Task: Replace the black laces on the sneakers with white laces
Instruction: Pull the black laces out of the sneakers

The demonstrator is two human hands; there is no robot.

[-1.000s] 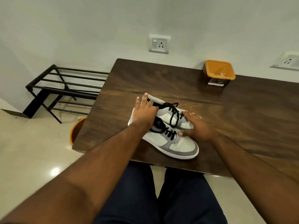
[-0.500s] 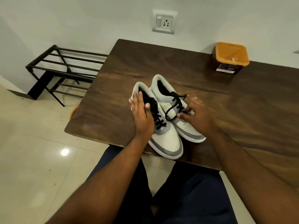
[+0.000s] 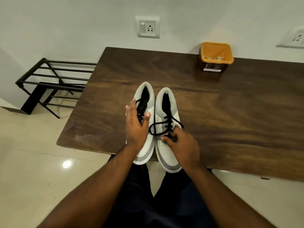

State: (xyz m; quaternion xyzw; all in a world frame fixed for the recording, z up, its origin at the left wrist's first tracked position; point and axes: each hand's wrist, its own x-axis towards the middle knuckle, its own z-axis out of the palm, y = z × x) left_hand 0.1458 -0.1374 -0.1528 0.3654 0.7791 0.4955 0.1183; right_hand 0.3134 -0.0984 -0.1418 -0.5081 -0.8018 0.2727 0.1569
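Item 1, nearest: dark trousers (image 3: 141, 195) are being worn; both forearms are being extended from 6 o'clock toward the table (image 3: 230, 112).

Item 2: right hand (image 3: 182, 145), at 5 o'clock of the pair. Its fingers are being curled in, and the black lace (image 3: 164, 127) of the right sneaker (image 3: 167, 152) is being pinched low on the lacing; a loop is being left slack across the tongue toward 9 o'clock.

Item 3: left hand (image 3: 135, 125). It is being laid on the left sneaker (image 3: 147, 97), fingers partly spread and cupped round the outer side, thumb resting near the lacing. Whether its lace is being gripped cannot be told.

Item 4: sneakers, white and grey, both laced in black. They are being stood side by side, touching, toes at 6 o'clock overhanging the near table edge, heels at 12 o'clock.

Item 5: orange tub (image 3: 216, 56), at 1 o'clock, well apart at the far table edge; pale strands, possibly white laces (image 3: 218, 58), are being held inside.

Item 6: black rack (image 3: 54, 83), on the floor at 10 o'clock.

Item 7: wall socket (image 3: 147, 27), at 12 o'clock.
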